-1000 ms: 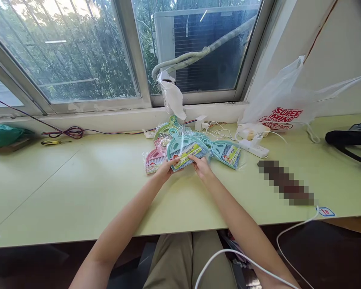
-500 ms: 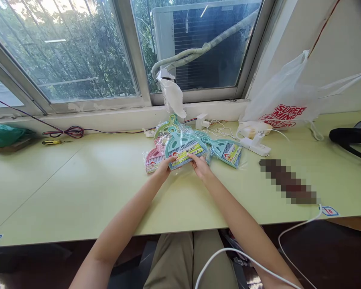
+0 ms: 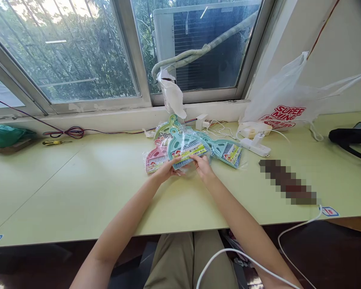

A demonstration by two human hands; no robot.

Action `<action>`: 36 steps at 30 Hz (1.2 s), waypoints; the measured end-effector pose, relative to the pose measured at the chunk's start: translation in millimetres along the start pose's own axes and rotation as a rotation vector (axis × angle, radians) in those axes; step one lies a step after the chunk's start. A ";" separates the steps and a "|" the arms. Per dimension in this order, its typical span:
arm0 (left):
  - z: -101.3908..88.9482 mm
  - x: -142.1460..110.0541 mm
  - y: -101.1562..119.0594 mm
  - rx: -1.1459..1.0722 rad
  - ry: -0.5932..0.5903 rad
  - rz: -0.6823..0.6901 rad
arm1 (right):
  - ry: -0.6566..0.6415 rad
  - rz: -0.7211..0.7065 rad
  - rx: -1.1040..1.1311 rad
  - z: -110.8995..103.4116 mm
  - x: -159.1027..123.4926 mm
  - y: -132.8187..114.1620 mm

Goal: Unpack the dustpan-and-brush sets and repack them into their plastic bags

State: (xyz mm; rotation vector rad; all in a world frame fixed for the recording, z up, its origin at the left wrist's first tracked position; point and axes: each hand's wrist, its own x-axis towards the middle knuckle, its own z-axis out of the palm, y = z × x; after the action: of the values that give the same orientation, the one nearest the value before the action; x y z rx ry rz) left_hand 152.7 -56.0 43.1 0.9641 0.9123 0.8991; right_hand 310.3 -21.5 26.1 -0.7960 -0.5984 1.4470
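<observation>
Both hands grip a turquoise dustpan-and-brush set point(image 3: 185, 145) in clear wrap with a yellow label, tilted up toward me. My left hand point(image 3: 167, 170) pinches its lower left edge, thumb on top and the other fingers underneath. At the lower right edge, my right hand point(image 3: 201, 163) also has its thumb on the label side. Left of it lies a pink set point(image 3: 155, 157), partly covered, with a green set point(image 3: 168, 125) behind. Another turquoise set point(image 3: 228, 150) lies to the right, its handle end partly hidden.
A white power strip point(image 3: 255, 146) and thin cables are at the right rear, beside a white plastic bag point(image 3: 284, 100). A blurred-out dark object point(image 3: 289, 182) lies at right. Far left are a yellow screwdriver point(image 3: 52, 142), a cable bundle point(image 3: 74, 131) and a green bag point(image 3: 9, 135).
The held turquoise set has shifted slightly right and tilted a little. My left hand has moved slightly lower, with more of its fingers showing underneath. Other things stay put.
</observation>
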 end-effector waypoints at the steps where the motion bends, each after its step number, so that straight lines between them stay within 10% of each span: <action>1: -0.5 -1.6 1.1 0.027 -0.058 -0.020 | -0.008 -0.008 0.000 -0.3 0.1 -1.6; 5: 0.4 -3.2 2.4 0.016 -0.218 -0.038 | -0.003 -0.001 0.000 -0.8 1.1 -6.0; 12: 5.0 8.8 -5.2 -0.133 0.158 0.233 | -0.006 0.044 0.004 -0.8 3.8 -5.8; 36: 13.1 1.4 -3.0 -0.041 0.114 0.191 | -0.046 0.067 -0.025 -10.3 10.1 -12.2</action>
State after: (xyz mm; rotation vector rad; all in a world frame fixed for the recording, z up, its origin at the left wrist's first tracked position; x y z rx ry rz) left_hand 165.8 -59.2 43.8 0.9841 0.9044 1.1407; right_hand 326.5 -12.0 28.2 -0.8109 -0.6312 1.5249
